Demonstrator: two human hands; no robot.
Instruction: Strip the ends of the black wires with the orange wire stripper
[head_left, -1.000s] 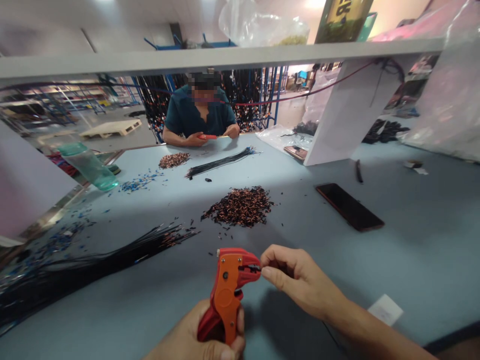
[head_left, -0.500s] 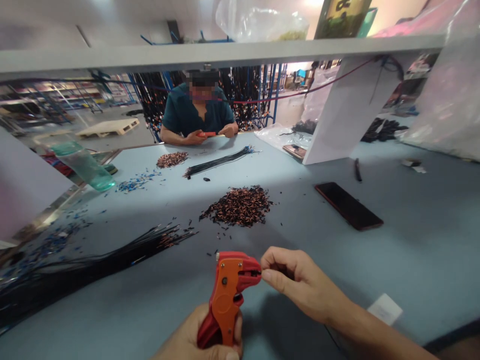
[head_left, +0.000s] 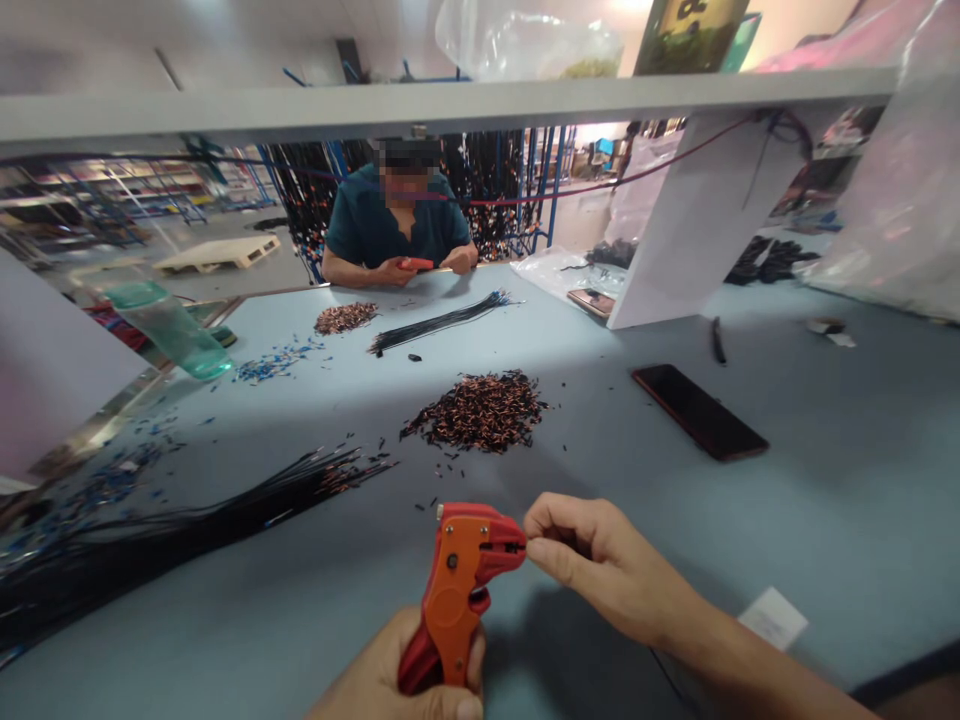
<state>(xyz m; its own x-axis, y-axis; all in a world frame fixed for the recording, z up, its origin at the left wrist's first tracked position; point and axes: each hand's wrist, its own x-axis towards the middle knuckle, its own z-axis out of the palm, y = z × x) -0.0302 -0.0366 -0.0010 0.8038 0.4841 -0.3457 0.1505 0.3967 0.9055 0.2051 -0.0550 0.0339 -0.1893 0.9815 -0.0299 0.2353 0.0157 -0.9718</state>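
Note:
My left hand [head_left: 439, 670] is wrapped round the handles of a red and orange wire stripper [head_left: 454, 590], held upright at the bottom centre. Its jaws point right. Close against the jaw tip, my right hand [head_left: 592, 560] pinches thumb and forefinger together; a thin black wire [head_left: 671, 672] hangs below that hand, and what lies between the fingertips is too small to make out. Beyond the tool is a pile of short black and copper pieces [head_left: 484, 410]. A bundle of long black wires [head_left: 195, 530] lies at the left.
A phone [head_left: 701, 412] and a white label [head_left: 772, 618] lie to the right. Across the table [head_left: 600, 420], a person [head_left: 397, 225] holds a red tool. A green bottle [head_left: 172, 330] leans at the left; a shelf [head_left: 300, 112] spans above, with an upright panel [head_left: 675, 230].
The stripper's jaws look slightly more closed than before. Both hands stay almost where they were, and the whole view has shifted very slightly.

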